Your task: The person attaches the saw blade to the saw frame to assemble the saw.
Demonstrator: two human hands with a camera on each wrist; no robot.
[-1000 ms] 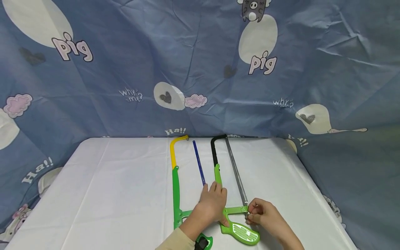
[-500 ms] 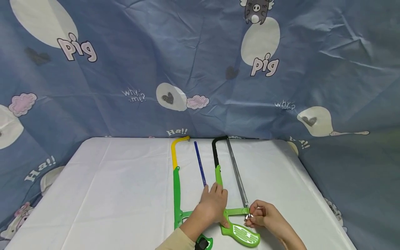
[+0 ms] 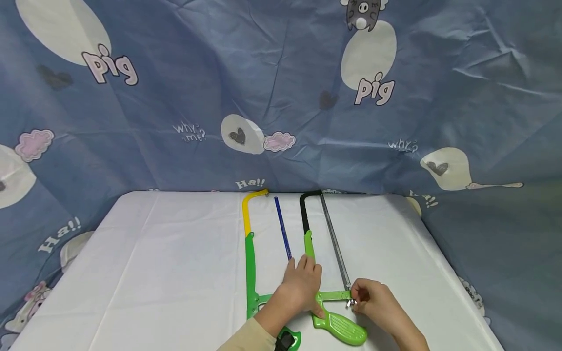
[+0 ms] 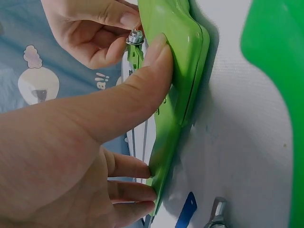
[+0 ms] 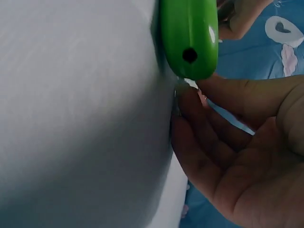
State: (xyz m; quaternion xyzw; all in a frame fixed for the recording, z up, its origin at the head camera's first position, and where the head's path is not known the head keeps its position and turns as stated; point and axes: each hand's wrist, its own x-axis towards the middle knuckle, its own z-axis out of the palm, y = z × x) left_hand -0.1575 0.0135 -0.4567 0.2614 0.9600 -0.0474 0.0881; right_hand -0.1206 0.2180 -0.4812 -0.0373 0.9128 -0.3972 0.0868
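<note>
A light-green hacksaw [image 3: 340, 329] with a black front arm lies on the white table, a grey blade [image 3: 334, 239] stretched along its right side. My left hand [image 3: 298, 290] grips its frame, thumb on the handle and fingertips along the far side in the left wrist view. At the near end of the blade, my right hand [image 3: 378, 306] pinches a small metal wing nut [image 4: 135, 38] between thumb and fingers. The right wrist view shows those fingers just past the end of the green handle [image 5: 190, 33], which partly hides the nut.
Left of my left hand lies a second hacksaw [image 3: 250, 263], green with a yellow front arm, partly covered by my forearm. A loose blue blade [image 3: 283, 228] lies between the two saws. Behind the white table [image 3: 175, 253] hangs a blue printed cloth [image 3: 298, 97].
My right fingers have shifted around the wing nut, which sits at a different angle. The bright glare on the green handle has gone. My left hand keeps its place on the frame.
</note>
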